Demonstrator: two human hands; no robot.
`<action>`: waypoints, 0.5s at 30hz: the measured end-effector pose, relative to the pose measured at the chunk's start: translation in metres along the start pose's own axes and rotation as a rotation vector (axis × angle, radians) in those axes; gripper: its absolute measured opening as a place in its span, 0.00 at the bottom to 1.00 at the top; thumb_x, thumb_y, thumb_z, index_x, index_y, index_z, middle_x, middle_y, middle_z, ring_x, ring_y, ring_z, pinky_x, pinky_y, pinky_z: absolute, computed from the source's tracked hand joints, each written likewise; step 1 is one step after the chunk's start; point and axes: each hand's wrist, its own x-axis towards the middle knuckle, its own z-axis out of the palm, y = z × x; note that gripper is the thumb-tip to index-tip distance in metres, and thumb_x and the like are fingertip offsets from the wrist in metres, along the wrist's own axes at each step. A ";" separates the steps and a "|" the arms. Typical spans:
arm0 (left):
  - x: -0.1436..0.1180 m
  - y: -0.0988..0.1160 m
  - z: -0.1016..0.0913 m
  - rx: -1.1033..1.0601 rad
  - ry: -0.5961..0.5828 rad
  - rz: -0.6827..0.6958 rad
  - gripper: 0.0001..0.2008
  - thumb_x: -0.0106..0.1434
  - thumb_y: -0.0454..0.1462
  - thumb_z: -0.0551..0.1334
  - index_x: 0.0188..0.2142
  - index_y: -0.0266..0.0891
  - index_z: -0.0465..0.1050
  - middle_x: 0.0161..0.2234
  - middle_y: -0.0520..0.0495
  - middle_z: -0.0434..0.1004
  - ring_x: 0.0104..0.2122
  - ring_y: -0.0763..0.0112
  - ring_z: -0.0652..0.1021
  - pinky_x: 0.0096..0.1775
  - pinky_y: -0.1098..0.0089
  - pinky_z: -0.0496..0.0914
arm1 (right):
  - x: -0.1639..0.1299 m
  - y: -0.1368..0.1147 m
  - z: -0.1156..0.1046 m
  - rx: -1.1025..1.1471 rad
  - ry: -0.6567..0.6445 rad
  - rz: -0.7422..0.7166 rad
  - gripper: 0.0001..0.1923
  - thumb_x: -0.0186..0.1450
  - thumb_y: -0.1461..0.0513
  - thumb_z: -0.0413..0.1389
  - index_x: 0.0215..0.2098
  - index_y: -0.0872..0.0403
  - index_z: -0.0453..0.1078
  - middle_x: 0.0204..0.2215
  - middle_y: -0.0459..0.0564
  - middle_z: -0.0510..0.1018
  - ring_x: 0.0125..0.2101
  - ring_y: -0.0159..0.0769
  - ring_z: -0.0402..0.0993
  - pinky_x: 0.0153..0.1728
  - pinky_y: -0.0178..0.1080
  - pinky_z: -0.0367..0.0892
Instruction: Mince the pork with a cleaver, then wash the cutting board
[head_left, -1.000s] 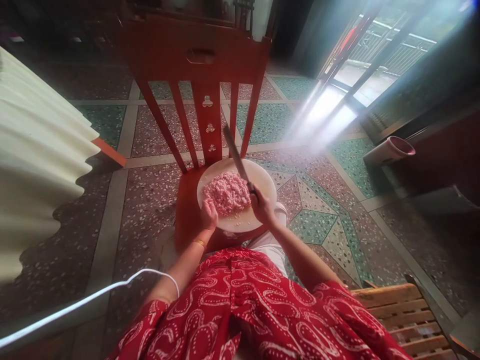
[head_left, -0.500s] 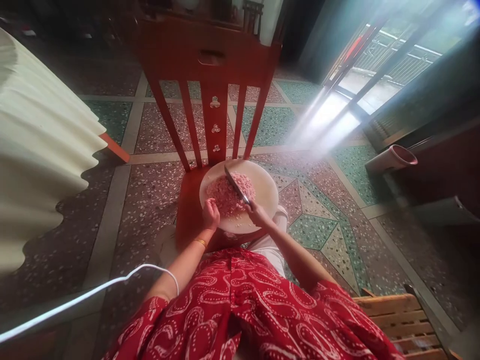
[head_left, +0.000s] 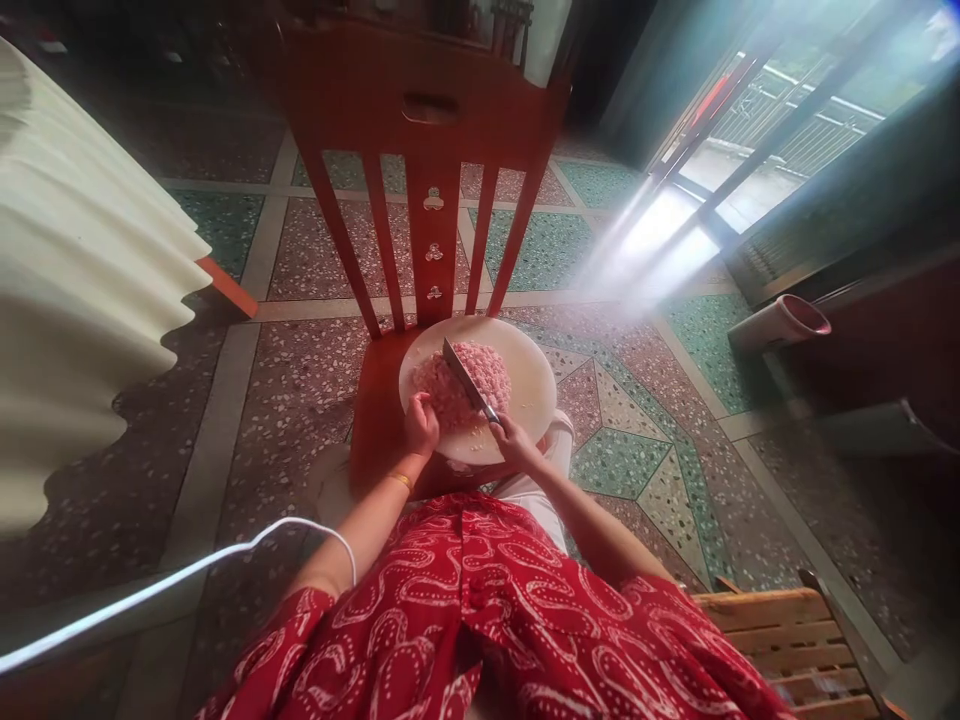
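1. Both hands worked over a round white cutting board (head_left: pixel 525 385) that sat on the seat of a red wooden chair (head_left: pixel 420 110) in the head view.
2. Her right hand (head_left: pixel 512 438) was clamped around the handle of a knife (head_left: pixel 466 379), whose blade lay slanted across a heap of pink minced meat (head_left: pixel 469 380) near the middle of the board.
3. Her left hand (head_left: pixel 421 425) rested, fingers curled, at the near left edge of the heap, touching the meat; it held nothing I could make out.
4. Judging by the heap, the meat was already chopped fine and gathered in one mound, with a few pale bits scattered on the board towards the person; the blade down in the mound suggested more chopping was in hand.
5. A gold bangle (head_left: pixel 401 482) sat on the left wrist, and a red patterned garment (head_left: pixel 487 620) filled the lower frame.
6. Around the chair were a terrazzo floor (head_left: pixel 637 450), a white cable (head_left: pixel 172 578), a cream pleated cloth (head_left: pixel 82 300), a wooden slatted stool (head_left: pixel 787 635) and a pink-rimmed tube (head_left: pixel 780 322) lying near the doorway.
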 end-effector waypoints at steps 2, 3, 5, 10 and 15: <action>-0.001 0.001 -0.001 -0.008 -0.013 -0.021 0.09 0.64 0.37 0.50 0.42 0.38 0.64 0.37 0.40 0.74 0.39 0.60 0.76 0.44 0.59 0.70 | -0.006 -0.007 -0.010 0.006 -0.051 0.016 0.20 0.66 0.54 0.46 0.47 0.57 0.71 0.28 0.49 0.76 0.28 0.34 0.70 0.32 0.35 0.67; -0.001 0.002 -0.001 -0.016 -0.015 -0.028 0.10 0.65 0.38 0.50 0.42 0.38 0.64 0.37 0.40 0.73 0.38 0.61 0.76 0.44 0.59 0.70 | -0.009 -0.014 -0.017 0.021 -0.037 -0.018 0.22 0.66 0.53 0.46 0.49 0.57 0.71 0.28 0.49 0.76 0.28 0.33 0.70 0.32 0.35 0.67; -0.002 0.002 -0.001 -0.033 -0.006 -0.025 0.10 0.66 0.39 0.49 0.42 0.38 0.64 0.37 0.40 0.73 0.38 0.62 0.76 0.44 0.60 0.70 | -0.012 -0.032 -0.030 0.046 0.040 -0.121 0.24 0.66 0.52 0.47 0.54 0.57 0.67 0.28 0.48 0.76 0.27 0.33 0.70 0.32 0.34 0.67; -0.003 0.001 -0.001 -0.064 0.012 -0.014 0.10 0.67 0.40 0.47 0.42 0.38 0.63 0.38 0.41 0.72 0.39 0.64 0.75 0.45 0.61 0.70 | -0.001 -0.033 -0.009 0.051 0.170 -0.224 0.26 0.67 0.55 0.45 0.60 0.56 0.62 0.36 0.53 0.78 0.33 0.37 0.73 0.39 0.38 0.69; -0.004 0.001 -0.004 -0.085 -0.013 -0.025 0.09 0.66 0.39 0.51 0.42 0.40 0.63 0.37 0.43 0.73 0.38 0.63 0.75 0.45 0.60 0.70 | 0.002 -0.004 0.009 0.010 -0.046 -0.008 0.22 0.65 0.55 0.48 0.53 0.55 0.70 0.31 0.50 0.78 0.31 0.37 0.74 0.37 0.39 0.69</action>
